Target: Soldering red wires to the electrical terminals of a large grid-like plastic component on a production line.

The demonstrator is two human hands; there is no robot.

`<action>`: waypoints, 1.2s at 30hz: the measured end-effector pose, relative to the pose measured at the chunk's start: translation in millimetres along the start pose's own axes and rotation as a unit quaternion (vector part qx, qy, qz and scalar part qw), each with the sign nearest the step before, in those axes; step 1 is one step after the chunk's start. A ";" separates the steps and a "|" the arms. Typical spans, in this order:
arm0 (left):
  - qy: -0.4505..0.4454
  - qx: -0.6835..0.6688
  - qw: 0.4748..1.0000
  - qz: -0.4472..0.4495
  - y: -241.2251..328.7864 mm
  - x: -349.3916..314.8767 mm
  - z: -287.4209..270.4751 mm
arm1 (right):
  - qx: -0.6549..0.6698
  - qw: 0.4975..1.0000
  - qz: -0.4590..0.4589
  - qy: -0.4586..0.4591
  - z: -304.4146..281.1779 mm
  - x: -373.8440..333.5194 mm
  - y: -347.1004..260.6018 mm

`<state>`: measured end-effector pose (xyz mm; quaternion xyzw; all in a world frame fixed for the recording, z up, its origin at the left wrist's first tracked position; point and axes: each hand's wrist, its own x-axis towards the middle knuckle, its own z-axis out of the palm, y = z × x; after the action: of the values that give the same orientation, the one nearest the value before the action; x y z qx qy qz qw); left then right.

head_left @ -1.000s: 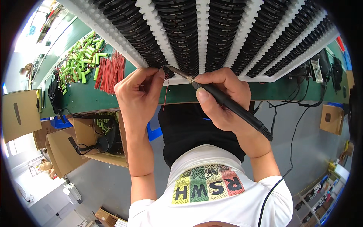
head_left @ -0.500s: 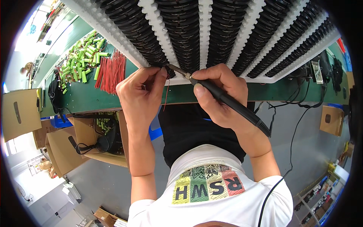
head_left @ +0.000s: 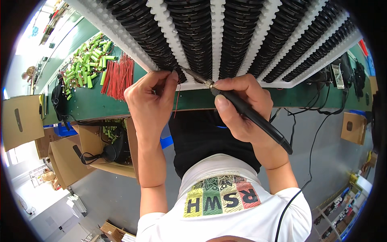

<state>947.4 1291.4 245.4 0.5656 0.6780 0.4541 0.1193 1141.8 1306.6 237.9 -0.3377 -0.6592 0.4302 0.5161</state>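
Note:
My right hand (head_left: 252,111) is wrapped round the black handle of a soldering iron (head_left: 264,126). Its metal shaft points up and left, and the tip is close to the fingertips of my left hand (head_left: 151,101). Thumb and forefinger of that left hand pinch a thin red wire (head_left: 177,101), whose free end hangs down past the table edge. Both hands work at the near edge of a white foam tray (head_left: 217,38), by the lower end of a row of black ring-like parts (head_left: 189,34). Whether the tip touches a part is too small to tell.
Red wires (head_left: 119,78) lie bundled on the green table (head_left: 189,104), left of the tray, beside a heap of green cylinders (head_left: 90,60). An open cardboard box (head_left: 72,159) stands below at left. Black cables (head_left: 318,105) hang at the right.
My right hand has shifted right and slightly toward me, drawing the soldering iron back a little. My left hand stays nearly in place with the red wire.

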 end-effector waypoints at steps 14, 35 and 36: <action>0.151 0.013 0.988 0.014 -22.4 -11.0 -23.6 | 0.024 0.998 -0.063 0.010 -5.2 -11.1 6.3; 0.098 0.206 0.967 -0.117 -127.4 13.5 -55.9 | 0.063 0.981 -0.180 -0.020 -2.8 -19.7 17.8; 0.104 0.178 0.969 -0.137 -126.4 13.7 -57.5 | 0.070 0.982 -0.174 -0.022 -2.5 -19.6 18.1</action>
<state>820.7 1282.3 187.4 0.4288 0.8275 0.3623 0.0067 1148.9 1297.0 213.9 -0.1712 -0.6878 0.3861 0.5904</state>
